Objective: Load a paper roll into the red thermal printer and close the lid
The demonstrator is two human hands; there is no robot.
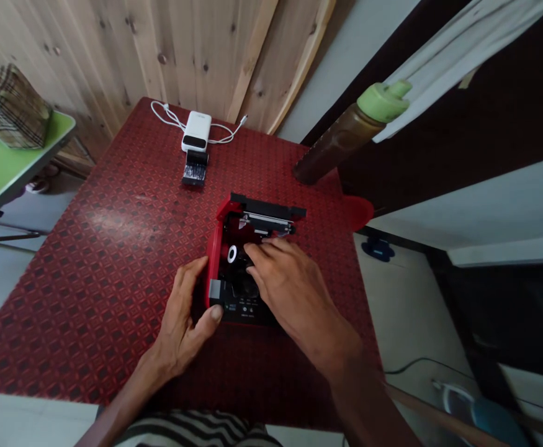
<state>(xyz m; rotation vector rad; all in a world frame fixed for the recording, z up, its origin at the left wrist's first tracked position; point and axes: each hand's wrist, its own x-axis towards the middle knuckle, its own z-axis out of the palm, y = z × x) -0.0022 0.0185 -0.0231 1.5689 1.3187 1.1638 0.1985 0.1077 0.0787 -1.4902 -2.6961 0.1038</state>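
Observation:
A small red and black printer (243,313) sits on the table with its lid (271,208) raised. Inside it lies a dark roll with a white ring-shaped core (233,254) at its left end. My right hand (294,292) reaches into the compartment from the right, its fingers closed at the roll; they hide the roll's right part. Steadying the printer, my left hand (182,316) has its thumb on the front left corner and its fingers along the red left side.
A white power bank (197,130) with a white cable lies at the table's back, touching a small dark strip (195,169). A tall bottle with a green cap (345,133) stands at the back right. A green table (5,162) with a plaid bag (15,108) is to the left.

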